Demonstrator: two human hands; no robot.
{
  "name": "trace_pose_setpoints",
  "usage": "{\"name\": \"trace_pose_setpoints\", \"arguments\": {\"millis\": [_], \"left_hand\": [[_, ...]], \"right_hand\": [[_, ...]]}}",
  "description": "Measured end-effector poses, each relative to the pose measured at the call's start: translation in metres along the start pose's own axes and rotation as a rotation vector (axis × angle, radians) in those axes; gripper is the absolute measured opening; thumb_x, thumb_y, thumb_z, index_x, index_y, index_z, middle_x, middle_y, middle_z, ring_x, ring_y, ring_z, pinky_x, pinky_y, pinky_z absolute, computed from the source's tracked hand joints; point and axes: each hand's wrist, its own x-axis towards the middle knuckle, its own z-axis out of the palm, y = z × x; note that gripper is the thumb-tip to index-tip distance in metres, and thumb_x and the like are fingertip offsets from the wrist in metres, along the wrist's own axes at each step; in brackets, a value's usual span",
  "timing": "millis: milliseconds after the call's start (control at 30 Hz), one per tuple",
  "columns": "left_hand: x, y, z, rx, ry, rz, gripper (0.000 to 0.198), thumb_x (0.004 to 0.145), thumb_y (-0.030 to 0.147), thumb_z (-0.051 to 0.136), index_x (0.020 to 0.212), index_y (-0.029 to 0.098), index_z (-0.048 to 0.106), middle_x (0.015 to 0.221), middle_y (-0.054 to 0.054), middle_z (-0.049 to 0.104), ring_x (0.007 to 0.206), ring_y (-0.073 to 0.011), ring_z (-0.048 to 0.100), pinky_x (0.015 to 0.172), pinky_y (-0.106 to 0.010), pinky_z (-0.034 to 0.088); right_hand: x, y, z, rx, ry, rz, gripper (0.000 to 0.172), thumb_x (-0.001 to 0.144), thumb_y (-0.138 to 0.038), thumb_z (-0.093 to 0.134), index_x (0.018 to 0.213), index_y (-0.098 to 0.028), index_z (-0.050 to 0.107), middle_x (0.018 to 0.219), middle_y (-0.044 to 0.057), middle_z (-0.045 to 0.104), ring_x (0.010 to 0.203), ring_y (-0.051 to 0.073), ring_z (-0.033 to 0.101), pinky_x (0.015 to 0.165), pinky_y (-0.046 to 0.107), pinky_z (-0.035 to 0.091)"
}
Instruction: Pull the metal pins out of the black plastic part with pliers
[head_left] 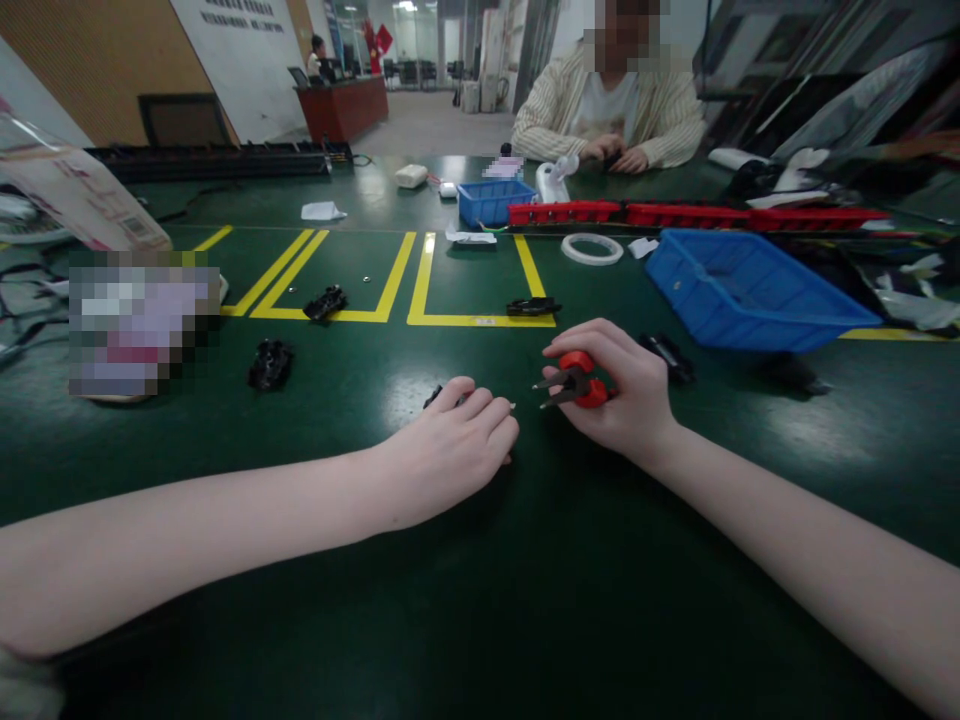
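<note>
The green table [480, 620] is filling the whole view, yellow lines running across its far half. The big blue bin [750, 290] is sitting on the right, showing mostly bare floor, with long red rails [697, 213] lying behind it. A co-worker [611, 110] in a striped jacket is busy at the far edge, both hands down on something small. A small blue bin [491, 200] is standing near the middle, and a white tape ring [592, 248] is lying just right of it. Loose black parts are sitting about: one at left [271, 363], one on the yellow line [325, 301], one further right [533, 306], one just behind the right hand [667, 355]. The left hand [450, 440] is lying palm down, fingers curled over a small black piece [433, 396], pinning it to the table, most of it hidden. The right hand [622, 395] is gripping red-handled cutters [574, 385], blades parted narrowly and pointing at the left hand, close but not touching. By my reading, the blades are not yet meeting that piece, and four parts are waiting loose outside any bin.
</note>
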Motion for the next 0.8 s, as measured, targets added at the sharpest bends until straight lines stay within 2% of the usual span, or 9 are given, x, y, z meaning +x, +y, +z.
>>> {"name": "trace_pose_setpoints", "arguments": {"millis": [100,200,300,400,533,800], "left_hand": [[-0.004,-0.004,-0.012,-0.224,0.046,-0.062,0.012,0.103,0.018,0.045,0.099,0.015,0.055,0.096,-0.004,0.065,0.087,-0.0191,0.059,0.095,-0.041,0.038],[-0.010,-0.009,-0.029,-0.531,0.170,-0.160,0.009,0.102,0.014,0.043,0.098,0.018,0.050,0.089,0.002,0.062,0.078,-0.0132,0.055,0.088,-0.034,0.042],[-0.017,-0.011,-0.037,-0.819,0.245,-0.141,0.006,0.100,0.014,0.048,0.102,0.020,0.049,0.091,0.001,0.059,0.079,-0.0117,0.055,0.072,-0.025,0.046],[-0.020,-0.010,-0.032,-1.040,0.310,-0.088,0.013,0.099,0.011,0.051,0.108,0.021,0.047,0.095,0.000,0.059,0.083,-0.0102,0.059,0.072,-0.021,0.050],[-0.021,-0.008,-0.024,-1.127,0.354,-0.110,0.017,0.099,0.009,0.052,0.108,0.022,0.046,0.097,0.001,0.059,0.089,-0.0084,0.063,0.078,-0.019,0.053],[-0.022,-0.009,-0.023,-1.100,0.364,-0.130,0.022,0.095,0.006,0.057,0.106,0.022,0.045,0.099,0.002,0.059,0.089,-0.0075,0.067,0.078,-0.019,0.056]], "right_hand": [[0.000,-0.002,0.000,-0.008,0.017,-0.030,0.021,0.079,-0.017,0.067,0.098,-0.024,0.061,0.094,0.007,0.066,0.084,0.023,0.066,0.070,0.038,0.054],[-0.001,-0.006,0.001,-0.012,0.025,-0.055,0.021,0.080,-0.018,0.068,0.099,-0.024,0.061,0.094,0.007,0.066,0.084,0.022,0.066,0.070,0.037,0.053],[-0.001,-0.010,0.004,-0.012,0.011,-0.066,0.020,0.080,-0.019,0.068,0.098,-0.023,0.061,0.094,0.007,0.066,0.084,0.022,0.065,0.070,0.036,0.052],[-0.001,-0.014,0.006,0.021,0.000,-0.038,0.021,0.079,-0.019,0.068,0.098,-0.023,0.061,0.093,0.006,0.066,0.082,0.022,0.065,0.069,0.036,0.052],[0.000,-0.016,0.007,0.023,0.000,-0.043,0.019,0.079,-0.021,0.067,0.097,-0.022,0.061,0.091,0.007,0.066,0.083,0.023,0.065,0.070,0.037,0.051],[0.000,-0.014,0.009,-0.046,-0.041,-0.095,0.009,0.081,-0.023,0.064,0.086,-0.022,0.057,0.084,0.006,0.065,0.075,0.021,0.061,0.066,0.035,0.046]]}}
